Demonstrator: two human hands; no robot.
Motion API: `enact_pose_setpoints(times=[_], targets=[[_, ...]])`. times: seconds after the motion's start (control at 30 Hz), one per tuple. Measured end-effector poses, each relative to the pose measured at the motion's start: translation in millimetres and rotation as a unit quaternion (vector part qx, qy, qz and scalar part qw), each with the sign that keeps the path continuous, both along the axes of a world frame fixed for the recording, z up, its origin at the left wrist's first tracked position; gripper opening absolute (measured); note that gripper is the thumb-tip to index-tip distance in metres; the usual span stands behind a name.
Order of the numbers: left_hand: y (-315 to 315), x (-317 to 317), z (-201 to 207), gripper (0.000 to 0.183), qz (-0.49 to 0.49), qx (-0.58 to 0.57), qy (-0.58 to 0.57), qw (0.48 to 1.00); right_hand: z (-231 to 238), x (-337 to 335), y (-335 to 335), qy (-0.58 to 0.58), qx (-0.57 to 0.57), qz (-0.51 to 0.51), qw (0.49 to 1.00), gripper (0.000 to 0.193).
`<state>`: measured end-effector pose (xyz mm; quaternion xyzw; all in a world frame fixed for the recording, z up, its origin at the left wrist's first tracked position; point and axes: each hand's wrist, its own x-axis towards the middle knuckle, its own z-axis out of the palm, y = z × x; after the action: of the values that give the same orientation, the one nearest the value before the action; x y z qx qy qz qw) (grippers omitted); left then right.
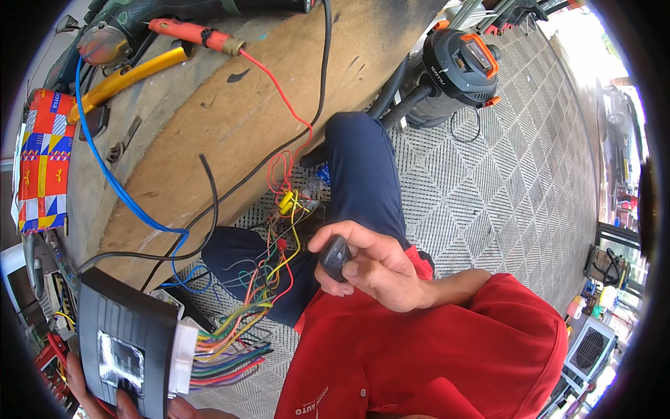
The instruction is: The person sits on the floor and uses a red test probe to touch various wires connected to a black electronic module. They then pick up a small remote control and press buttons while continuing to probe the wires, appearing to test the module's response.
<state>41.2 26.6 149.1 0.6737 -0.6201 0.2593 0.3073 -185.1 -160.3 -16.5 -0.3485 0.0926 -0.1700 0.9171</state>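
My right hand (380, 269) pinches a small black key fob (336, 258) between thumb and fingers, held up in front of my red shirt. At the lower left, my left hand (127, 403) grips a black plastic electronic box (150, 328) with a shiny square on its face. A white connector (183, 355) sits along the box's right side. From it a bundle of many-coloured wires (234, 328) runs up over my leg. Several wires gather near a yellow clip-like piece (287, 202). Part of my left hand is hidden behind the box.
A worn wooden bench (202, 140) fills the upper left. On it lie a red-handled probe (199, 35) with a red lead, a yellow tool (132, 80) and a patterned red package (45, 160). Blue and black cables cross its edge. A vacuum cleaner (453, 77) stands beyond my knee.
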Motion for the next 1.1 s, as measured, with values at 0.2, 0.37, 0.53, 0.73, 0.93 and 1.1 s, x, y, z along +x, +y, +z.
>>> enact_pose_setpoints(times=[0.2, 0.37, 0.53, 0.73, 0.93, 1.1], targets=[[0, -5, -4, 0.039, 0.009, -0.041, 0.004, 0.999, -2, 1, -2, 0.004, -0.046, -0.022, 0.999, 0.042], [0, -4, -4, 0.039, -0.008, -0.035, -0.021, 0.999, 0, 1, -2, 0.011, -0.031, -0.023, 0.999, 0.048], [2, 2, -2, 0.038, -0.045, -0.043, -0.024, 0.998, 1, 1, 1, 0.009, -0.012, -0.027, 1.0, 0.05], [7, 17, 6, 0.037, -0.104, -0.01, -0.062, 0.993, -4, 3, 1, -0.007, -0.001, -0.033, 0.999, 0.046], [6, 15, 4, 0.037, -0.102, -0.009, -0.066, 0.993, -8, 4, 2, -0.03, 0.074, -0.038, 0.996, 0.05], [6, 15, 6, 0.04, -0.1, -0.009, -0.053, 0.994, -14, 5, 0, -0.024, 0.089, -0.032, 0.995, 0.039]])
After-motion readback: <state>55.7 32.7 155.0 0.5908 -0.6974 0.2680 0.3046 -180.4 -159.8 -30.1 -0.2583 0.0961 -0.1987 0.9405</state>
